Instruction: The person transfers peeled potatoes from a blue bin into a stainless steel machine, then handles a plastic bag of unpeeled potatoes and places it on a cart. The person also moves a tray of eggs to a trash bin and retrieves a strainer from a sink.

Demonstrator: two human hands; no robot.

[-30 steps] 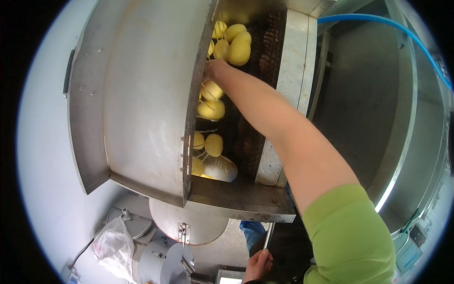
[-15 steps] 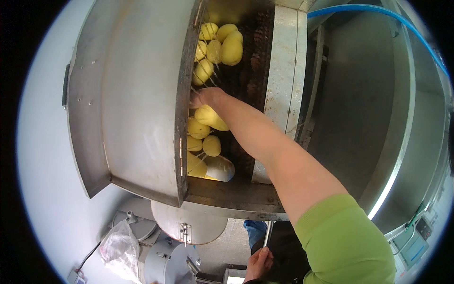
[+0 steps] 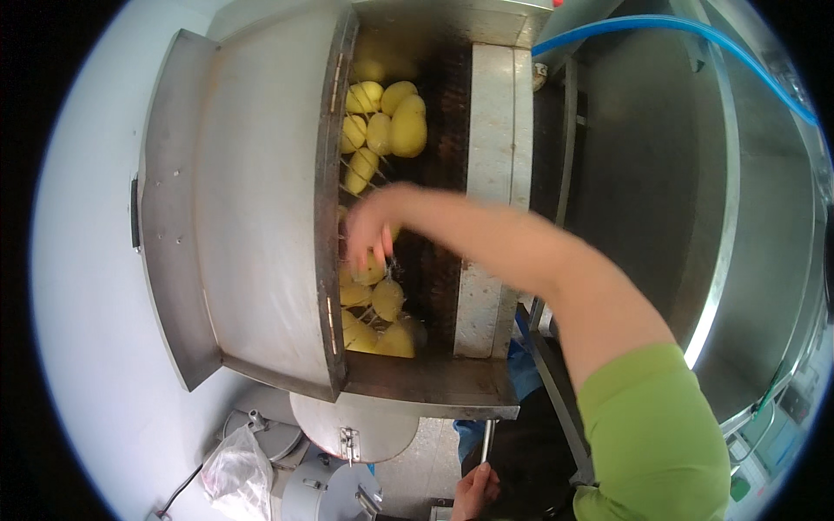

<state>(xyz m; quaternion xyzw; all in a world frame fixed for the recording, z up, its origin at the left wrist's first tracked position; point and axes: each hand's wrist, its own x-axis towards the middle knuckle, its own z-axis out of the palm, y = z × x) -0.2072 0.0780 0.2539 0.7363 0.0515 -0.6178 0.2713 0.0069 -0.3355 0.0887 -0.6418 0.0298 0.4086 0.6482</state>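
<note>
Peeled yellow potatoes (image 3: 408, 127) lie in a steel trough with dark rollers (image 3: 443, 165), and thin water jets spray across them. My right hand (image 3: 369, 230), blurred by motion, reaches in from the right with its fingers pointing down over the nearer potatoes. Whether it grips one of them I cannot make out. Just under its fingers is a potato (image 3: 372, 271), partly covered. Closer to me, another potato (image 3: 387, 300) sits beside a few more. Low in the picture, my left hand (image 3: 478, 488) is closed around a thin metal bar (image 3: 487, 441) below the trough's front edge.
A steel lid (image 3: 261, 191) stands open on the left. To the right are a pale metal ledge (image 3: 491, 208), a large steel basin (image 3: 643, 174) and a blue hose (image 3: 651, 24). Below left, a clear plastic bag (image 3: 239, 473) lies by round metal equipment (image 3: 321, 491).
My right hand has drawn back from under the lid's edge and moved toward me over the nearer potatoes. The left hand keeps its hold on the bar. The view has shifted slightly.
</note>
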